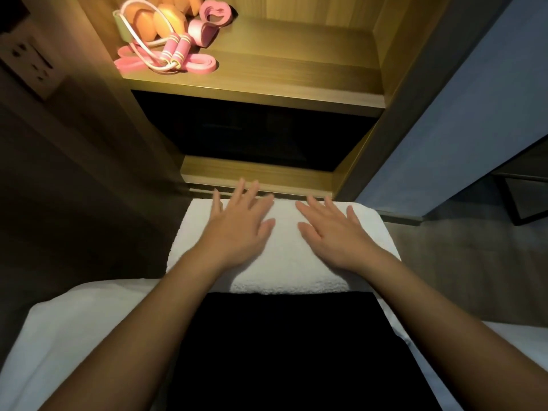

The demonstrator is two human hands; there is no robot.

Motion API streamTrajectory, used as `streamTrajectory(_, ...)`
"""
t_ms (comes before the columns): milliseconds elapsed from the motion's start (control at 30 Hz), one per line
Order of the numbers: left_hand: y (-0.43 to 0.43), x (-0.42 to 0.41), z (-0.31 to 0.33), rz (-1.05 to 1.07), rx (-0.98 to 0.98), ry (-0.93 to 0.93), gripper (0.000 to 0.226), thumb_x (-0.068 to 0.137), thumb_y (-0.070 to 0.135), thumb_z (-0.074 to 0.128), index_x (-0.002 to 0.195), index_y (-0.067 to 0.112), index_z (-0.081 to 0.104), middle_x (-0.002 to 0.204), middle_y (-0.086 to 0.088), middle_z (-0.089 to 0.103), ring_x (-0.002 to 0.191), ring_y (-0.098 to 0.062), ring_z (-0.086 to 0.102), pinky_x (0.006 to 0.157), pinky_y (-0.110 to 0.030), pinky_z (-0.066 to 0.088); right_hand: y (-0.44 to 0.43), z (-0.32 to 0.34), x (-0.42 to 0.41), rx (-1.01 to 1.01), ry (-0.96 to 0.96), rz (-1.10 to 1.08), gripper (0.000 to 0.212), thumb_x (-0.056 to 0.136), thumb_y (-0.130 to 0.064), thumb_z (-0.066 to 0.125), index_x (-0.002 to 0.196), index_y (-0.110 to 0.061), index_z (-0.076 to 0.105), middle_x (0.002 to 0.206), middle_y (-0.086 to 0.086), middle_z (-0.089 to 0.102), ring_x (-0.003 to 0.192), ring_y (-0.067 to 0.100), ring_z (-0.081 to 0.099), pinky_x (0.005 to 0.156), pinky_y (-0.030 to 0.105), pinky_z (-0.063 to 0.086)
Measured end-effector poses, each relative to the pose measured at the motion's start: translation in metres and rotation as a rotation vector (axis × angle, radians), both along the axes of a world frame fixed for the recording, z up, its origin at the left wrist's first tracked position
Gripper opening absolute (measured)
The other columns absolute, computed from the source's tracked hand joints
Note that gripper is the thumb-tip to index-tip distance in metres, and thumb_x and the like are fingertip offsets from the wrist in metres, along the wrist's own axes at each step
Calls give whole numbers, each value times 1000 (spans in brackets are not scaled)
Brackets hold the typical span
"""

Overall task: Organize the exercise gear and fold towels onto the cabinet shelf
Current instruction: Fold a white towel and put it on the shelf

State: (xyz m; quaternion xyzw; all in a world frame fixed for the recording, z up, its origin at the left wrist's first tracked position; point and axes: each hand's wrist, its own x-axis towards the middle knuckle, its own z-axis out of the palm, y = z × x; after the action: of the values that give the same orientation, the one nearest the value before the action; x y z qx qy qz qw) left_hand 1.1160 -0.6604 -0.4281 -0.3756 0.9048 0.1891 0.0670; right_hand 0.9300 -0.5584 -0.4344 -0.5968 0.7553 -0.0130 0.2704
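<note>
A folded white towel (284, 262) lies in front of me on my lap, its far edge near the cabinet's base. My left hand (240, 223) lies flat on its left half with fingers spread. My right hand (332, 229) lies flat on its right half, fingers also straight. On the lit wooden cabinet shelf (267, 81) above, at its left end, sit a pink jump rope (172, 51), pink resistance bands (195, 65), a rolled pink band (215, 14) and orange dumbbells (160, 23).
The right part of the shelf is bare wood. Below it is a dark compartment (258, 132). A wall socket (28, 63) is on the left wall. A blue-grey panel (474, 114) stands to the right. White bedding (74, 336) lies under my arms.
</note>
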Motion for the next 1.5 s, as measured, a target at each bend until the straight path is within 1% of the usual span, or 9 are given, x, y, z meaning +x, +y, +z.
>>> streamTrajectory(300, 29, 29, -42, 76, -15, -151, 86, 75, 85, -6, 151, 44, -12, 162, 5, -19, 150, -27, -13, 115, -53, -10, 19, -21, 5, 112, 114, -1, 81, 78, -74, -4, 153, -43, -8, 162, -9, -18, 150, 23, -15, 119, 57, -7)
streamTrajectory(567, 24, 52, -40, 217, 37, -159, 101, 62, 93, -13, 151, 45, -9, 164, -2, -11, 150, -29, -9, 118, -52, -2, 21, -21, -2, 165, 135, -92, 84, 77, -77, -3, 153, -41, -6, 164, -3, -14, 151, 28, -12, 118, 56, -6)
streamTrajectory(667, 18, 69, -35, 305, 100, -166, 103, 63, 95, -9, 152, 42, -1, 164, -1, -8, 151, -32, -4, 116, -56, 10, 15, -15, -3, 210, 160, -91, 67, 93, -67, 5, 154, -39, -3, 164, 0, -11, 151, 31, -8, 117, 57, -5)
streamTrajectory(767, 9, 85, -28, 628, 343, 47, 91, 78, 85, 26, 152, 35, 9, 161, -3, 16, 141, -33, 29, 104, -53, 38, 0, -8, 3, 172, 142, -61, 57, 101, -47, 17, 155, -32, 7, 165, 5, -1, 151, 33, -2, 118, 57, -4)
streamTrajectory(867, -1, 104, -20, 1035, 842, 311, 76, 85, 66, 53, 145, 23, 33, 137, -9, 51, 116, -28, 52, 92, -45, 48, -24, -3, 29, 50, -7, 26, 55, 102, -47, 21, 155, -31, 16, 165, 2, 7, 151, 27, 2, 118, 55, -2)
streamTrajectory(1033, 7, 127, -11, 1150, 1361, 503, 63, 65, 53, 71, 117, 20, 60, 116, -16, 66, 107, -33, 65, 69, -42, 61, -48, -11, 71, -45, -29, 137, 57, 101, -56, 21, 153, -33, 23, 164, 1, 14, 151, 26, 8, 119, 53, 1)
streamTrajectory(1267, 14, 123, -20, 908, 836, 599, 39, 90, 43, 60, 116, 12, 61, 109, -7, 68, 103, -24, 66, 70, -26, 55, -29, -25, 71, -214, -31, 47, 55, 99, -55, 21, 151, -37, 28, 162, -6, 19, 150, 18, 11, 120, 47, 2)
streamTrajectory(1400, 7, 123, -19, 1035, 1261, 489, 48, 84, 63, 53, 118, 29, 58, 115, -8, 66, 105, -31, 64, 68, -42, 58, -33, -29, 74, -178, 10, 68, 54, 100, -52, 20, 151, -34, 29, 161, -3, 23, 150, 20, 14, 120, 49, 3)
streamTrajectory(1500, -5, 108, -19, 1063, 1182, 431, 54, 86, 67, 52, 113, 22, 65, 102, -6, 73, 93, -27, 71, 71, -39, 58, -38, -30, 74, -161, 6, 67, 54, 101, -50, 20, 151, -33, 28, 162, -1, 22, 150, 20, 14, 120, 49, 3)
